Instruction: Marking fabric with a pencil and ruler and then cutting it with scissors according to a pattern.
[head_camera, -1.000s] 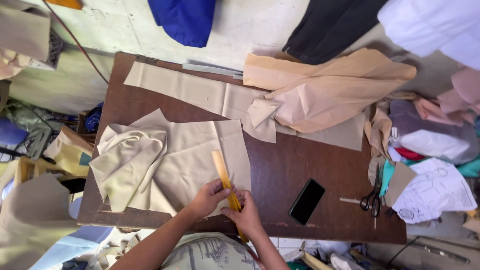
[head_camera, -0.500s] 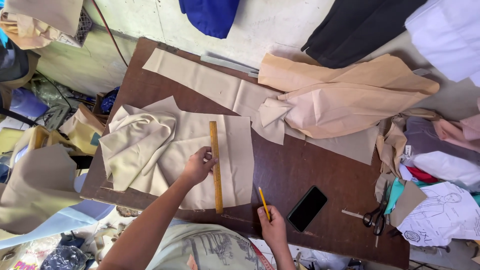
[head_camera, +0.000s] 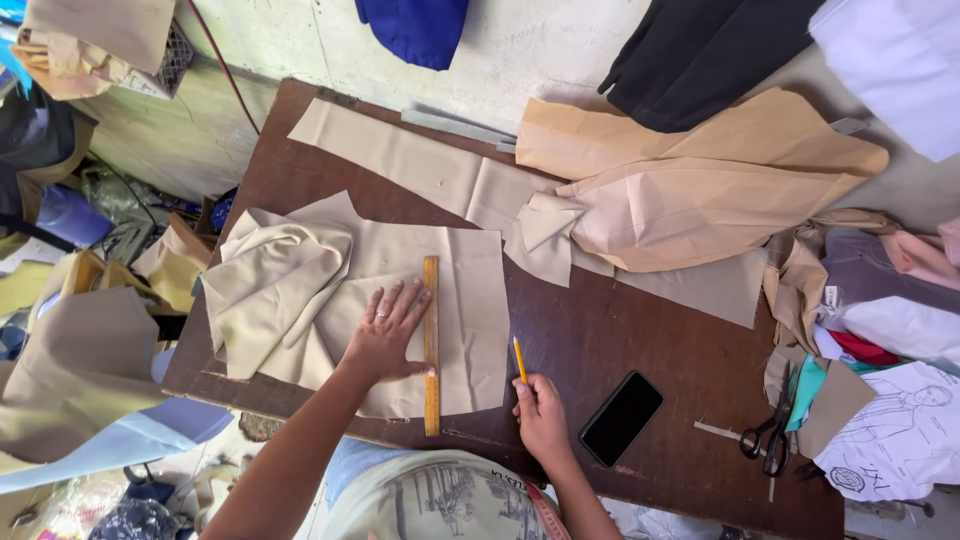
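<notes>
The left hand (head_camera: 385, 335) lies flat with fingers spread wide on the flat beige cloth (head_camera: 465, 300), its thumb against the long yellow wooden ruler (head_camera: 431, 345) that rests on the cloth at the near side of the dark wooden table (head_camera: 620, 330). The right hand (head_camera: 540, 415), closed, holds a thin yellow pencil (head_camera: 519, 360) upright just beside the cloth's edge, near a glossy black phone (head_camera: 621, 418).

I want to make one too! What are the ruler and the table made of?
The ruler under the left hand looks like wood: matte yellow-tan, flat and stiff. The table seems wooden too: dark brown, worn, dull, with scuffed edges.
</notes>
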